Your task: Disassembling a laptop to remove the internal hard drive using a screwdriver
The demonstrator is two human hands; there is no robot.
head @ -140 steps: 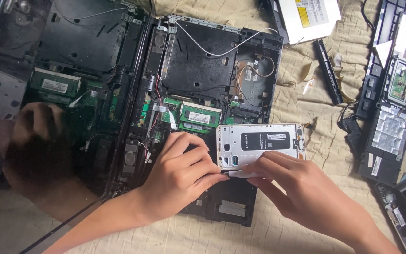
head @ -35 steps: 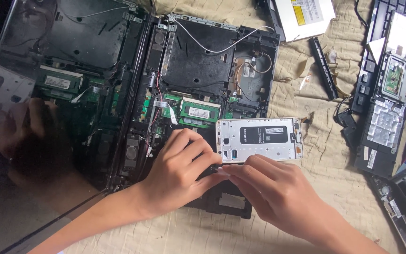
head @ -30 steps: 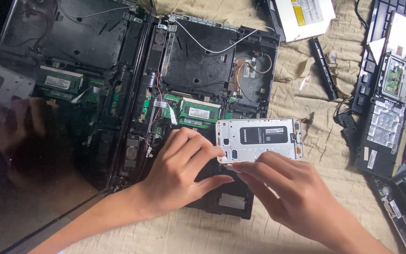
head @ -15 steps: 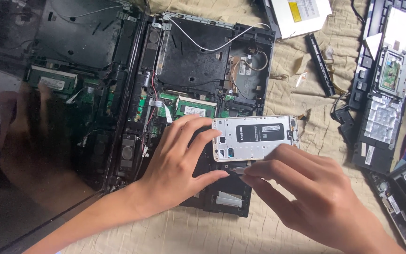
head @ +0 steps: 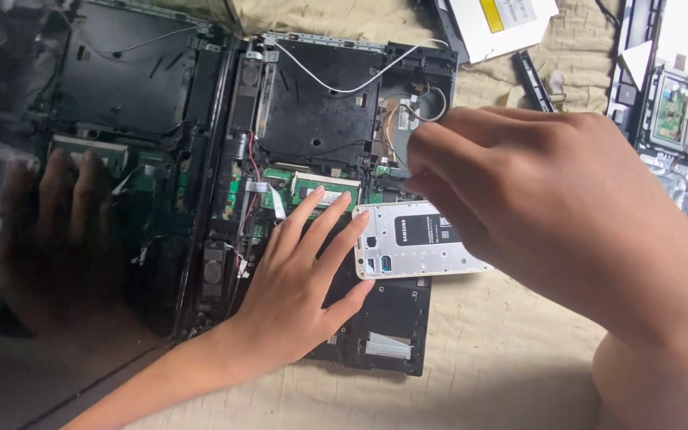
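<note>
Flat, left hand (head: 296, 295) splayed beside phone (head: 416, 248); right hand (head: 551, 207) raised, grip unclear.

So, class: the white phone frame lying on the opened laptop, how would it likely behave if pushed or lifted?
The phone frame looks thin and flat, so probably light and fairly stiff. It overhangs the laptop base, so a push could tip it onto the cloth. The left hand rests beside it, likely steadying it.
</note>
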